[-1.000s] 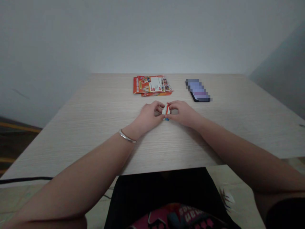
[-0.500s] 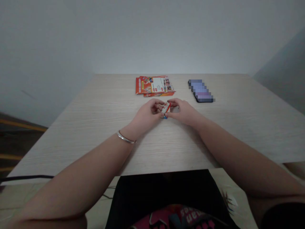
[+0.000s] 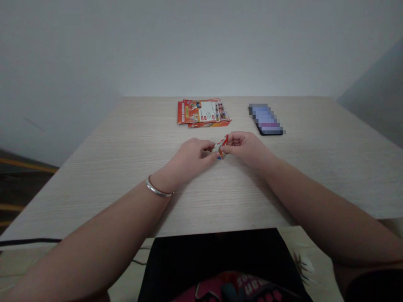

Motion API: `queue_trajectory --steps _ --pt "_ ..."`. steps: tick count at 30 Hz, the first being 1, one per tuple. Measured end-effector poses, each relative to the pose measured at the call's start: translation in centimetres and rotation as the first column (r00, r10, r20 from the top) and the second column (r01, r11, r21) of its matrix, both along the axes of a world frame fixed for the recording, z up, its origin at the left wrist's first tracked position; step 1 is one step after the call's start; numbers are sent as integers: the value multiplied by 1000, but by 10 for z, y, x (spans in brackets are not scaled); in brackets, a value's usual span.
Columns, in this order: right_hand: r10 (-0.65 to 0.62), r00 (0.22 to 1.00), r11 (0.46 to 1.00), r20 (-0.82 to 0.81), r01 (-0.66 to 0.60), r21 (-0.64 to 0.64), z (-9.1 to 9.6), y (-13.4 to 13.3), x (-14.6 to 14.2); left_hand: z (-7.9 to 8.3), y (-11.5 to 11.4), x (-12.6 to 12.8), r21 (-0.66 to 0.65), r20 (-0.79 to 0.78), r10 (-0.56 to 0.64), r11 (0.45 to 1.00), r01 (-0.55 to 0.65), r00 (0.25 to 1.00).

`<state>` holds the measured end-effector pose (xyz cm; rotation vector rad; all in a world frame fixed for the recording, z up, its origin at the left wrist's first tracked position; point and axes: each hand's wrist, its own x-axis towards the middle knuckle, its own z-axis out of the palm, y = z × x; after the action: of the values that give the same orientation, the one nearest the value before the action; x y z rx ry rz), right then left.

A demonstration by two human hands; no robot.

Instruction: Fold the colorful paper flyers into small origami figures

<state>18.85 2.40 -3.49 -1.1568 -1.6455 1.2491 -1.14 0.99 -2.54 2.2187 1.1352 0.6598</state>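
Change: folded printed paper [image 3: 217,147] leans further right than 1 s ago | Grip: left hand [image 3: 195,155] and right hand [image 3: 248,149] both pinch it narrowly | Place: between them, over the table [image 3: 209,205], nearer than the booklet stack [image 3: 203,112] | Meaning: apparently being re-angled, handling unfinished
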Motion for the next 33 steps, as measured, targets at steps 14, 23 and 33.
queue_trajectory --steps 14,23,33 --pt "-56 998 992 14 54 112 -1 -5 -5 5 -6 1 -184 -65 15 983 -26 998" --pt "0 1000 997 3 0 82 0 -7 -8 2 -4 2 -273 -17 39 961 -42 999" --pt "-105 994 988 -1 104 111 2 -6 -7 1 -3 3 -296 185 84 955 -26 979"
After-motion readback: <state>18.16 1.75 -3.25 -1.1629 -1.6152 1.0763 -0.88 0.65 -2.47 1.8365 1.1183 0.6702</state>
